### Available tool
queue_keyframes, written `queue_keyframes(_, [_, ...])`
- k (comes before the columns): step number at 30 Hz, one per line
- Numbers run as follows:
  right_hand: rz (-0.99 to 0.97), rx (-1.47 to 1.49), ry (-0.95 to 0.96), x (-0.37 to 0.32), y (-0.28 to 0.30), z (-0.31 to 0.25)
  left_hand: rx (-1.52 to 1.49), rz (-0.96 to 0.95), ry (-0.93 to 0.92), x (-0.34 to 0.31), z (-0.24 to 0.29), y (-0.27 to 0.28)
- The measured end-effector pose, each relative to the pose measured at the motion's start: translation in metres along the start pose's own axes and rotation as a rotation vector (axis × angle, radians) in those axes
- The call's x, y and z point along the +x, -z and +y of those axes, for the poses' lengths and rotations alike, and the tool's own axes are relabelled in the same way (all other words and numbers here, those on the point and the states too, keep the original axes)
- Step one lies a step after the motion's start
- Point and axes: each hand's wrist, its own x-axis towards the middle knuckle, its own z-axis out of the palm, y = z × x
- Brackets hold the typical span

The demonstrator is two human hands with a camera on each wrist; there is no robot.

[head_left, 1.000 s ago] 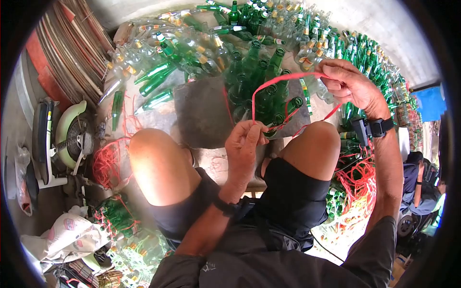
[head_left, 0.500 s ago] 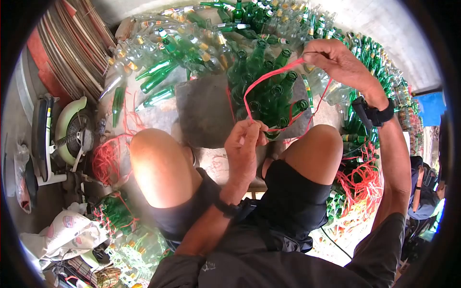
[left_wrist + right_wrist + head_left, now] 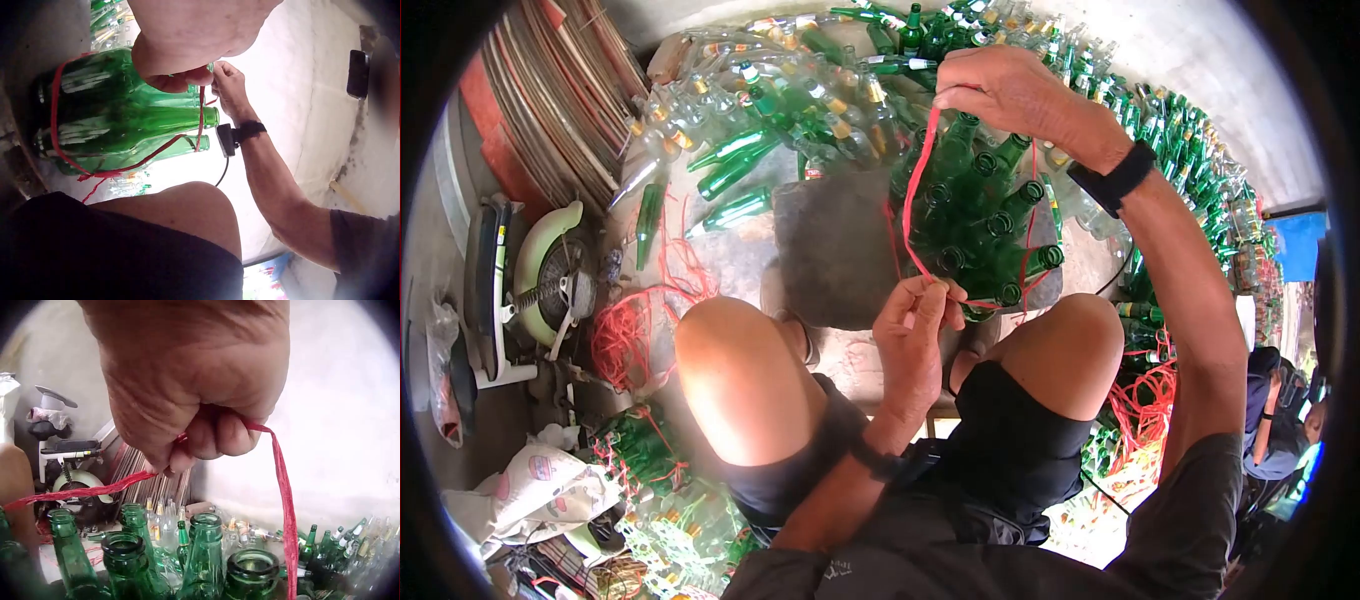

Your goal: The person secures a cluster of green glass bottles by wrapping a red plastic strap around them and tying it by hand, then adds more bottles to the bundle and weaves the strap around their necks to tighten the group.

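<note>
Several upright green bottles [image 3: 975,215] stand bunched on a dark slab [image 3: 825,250]; the left wrist view shows red twine [image 3: 56,112] round their lower part. My left hand [image 3: 912,345] pinches the red strip [image 3: 915,190] at the near side of the bunch. Above the far side, my right hand [image 3: 1025,100] grips the same strip, which runs taut between both hands. In the right wrist view the fingers of my right hand [image 3: 200,387] curl round the strip [image 3: 284,500], with bottle mouths [image 3: 253,565] below.
Loose clear and green bottles [image 3: 735,170] lie beyond the slab, with many more along the wall at right. Tangled red twine [image 3: 620,340] lies at left, near a wheel [image 3: 555,280] and stacked boards [image 3: 550,100]. My knees [image 3: 735,360] flank the slab.
My right hand has swung left and away from my body, carrying the strip over the bottles' far side. The left hand keeps its pinch near the same place.
</note>
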Motion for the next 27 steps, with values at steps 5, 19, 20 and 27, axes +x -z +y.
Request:
queue_keyframes(5, [-0.066,-0.020,-0.120,0.019,-0.019,0.007,0.041,0.058,0.041,-0.001,0.005,-0.004])
queue_keyframes(19, [-0.301,0.153,-0.304,0.021,-0.045,0.059,0.132,0.158,0.120,0.005,0.008,-0.007])
queue_keyframes(20, [-0.328,0.236,-0.339,0.020,-0.042,0.061,0.153,0.169,0.123,0.004,0.009,-0.008])
queue_keyframes(27, [-0.234,0.345,-0.490,0.003,-0.026,0.052,0.234,0.191,0.131,0.005,0.011,-0.010])
